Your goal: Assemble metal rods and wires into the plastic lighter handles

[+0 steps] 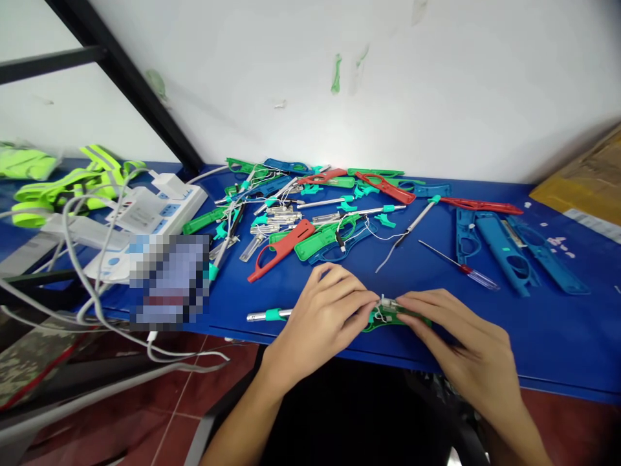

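Near the front edge of the blue table lies a partly open stick lighter with a green half-shell (412,319), thin white wires and a metal tube (257,317) with a teal collar sticking out to the left. My left hand (330,310) is closed in a pinch over it, its fingertips at the end of a clear fuel tank (389,303). My right hand (456,330) pinches the tank's other end between thumb and fingers, above the green shell. The fingers cover much of the lighter's middle.
Behind my hands lies a heap of lighter parts: an orange-red shell (284,249), a green shell (317,241), metal tubes and clear tanks. A screwdriver (478,277) and blue shells (507,252) lie right. A power strip (187,207), cables and a blurred phone (169,281) lie left.
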{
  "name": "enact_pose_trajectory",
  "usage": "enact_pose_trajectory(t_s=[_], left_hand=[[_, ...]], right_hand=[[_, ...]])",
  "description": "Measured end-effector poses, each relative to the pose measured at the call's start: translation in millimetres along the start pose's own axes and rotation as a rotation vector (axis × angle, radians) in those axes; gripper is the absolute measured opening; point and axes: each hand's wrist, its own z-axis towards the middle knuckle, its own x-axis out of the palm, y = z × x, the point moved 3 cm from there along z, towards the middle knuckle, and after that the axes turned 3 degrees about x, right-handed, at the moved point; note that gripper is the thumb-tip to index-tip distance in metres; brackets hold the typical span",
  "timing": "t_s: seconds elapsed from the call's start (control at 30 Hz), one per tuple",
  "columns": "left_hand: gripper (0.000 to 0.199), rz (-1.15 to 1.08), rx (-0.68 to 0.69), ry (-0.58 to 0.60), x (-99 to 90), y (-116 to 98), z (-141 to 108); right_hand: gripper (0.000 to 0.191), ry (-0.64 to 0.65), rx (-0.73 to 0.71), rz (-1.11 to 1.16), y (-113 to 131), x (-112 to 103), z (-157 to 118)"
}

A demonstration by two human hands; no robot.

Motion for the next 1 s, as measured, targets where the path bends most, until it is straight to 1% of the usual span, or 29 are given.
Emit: enact_pose_trajectory(t_s=[0.23, 0.33, 0.4, 0.47, 0.53, 0.57, 0.67, 0.77, 0.9, 1.0], left_hand=[[0.015, 0.034, 0.028, 0.024, 1.1, 1, -2], [0.017, 0.064, 0.045, -0.012, -0.9, -1, 0], [0.016, 0.104, 0.037, -0.035, -5.3, -3, 0], [0.021, 0.152, 0.000, 0.004, -11.8, -4, -2], [0.033, 0.191, -0.051, 0.093, -19.3, -3, -8], [0.034, 0.200, -0.063, 0.122, -23.4, -3, -12], [0.032, 0.201, -0.091, 0.147, -32.5, 0, -25], [0.026, 0.179, -0.095, 0.145, -32.8, 1, -35], [0.020, 0.147, -0.099, 0.146, -29.3, 4, -36], [0.022, 0.125, -0.090, 0.170, -30.4, 5, -31]], right_hand=[[0.034, 0.024, 0.008, 0.031, 2, -1, 0], [0.029, 0.038, 0.022, 0.035, 1, -2, 1], [0.026, 0.033, 0.022, -0.001, 0, -2, 2], [0.025, 0.018, 0.021, -0.060, -1, -3, 1], [0.025, 0.024, 0.020, -0.112, -2, -2, 0], [0.024, 0.034, 0.017, -0.131, -2, -2, -1], [0.022, 0.051, 0.014, -0.154, -3, 0, -4], [0.021, 0.050, 0.049, -0.144, -5, -1, -5], [0.023, 0.096, 0.082, -0.107, -5, -2, -5], [0.026, 0.105, 0.083, -0.087, -4, -2, -4]])
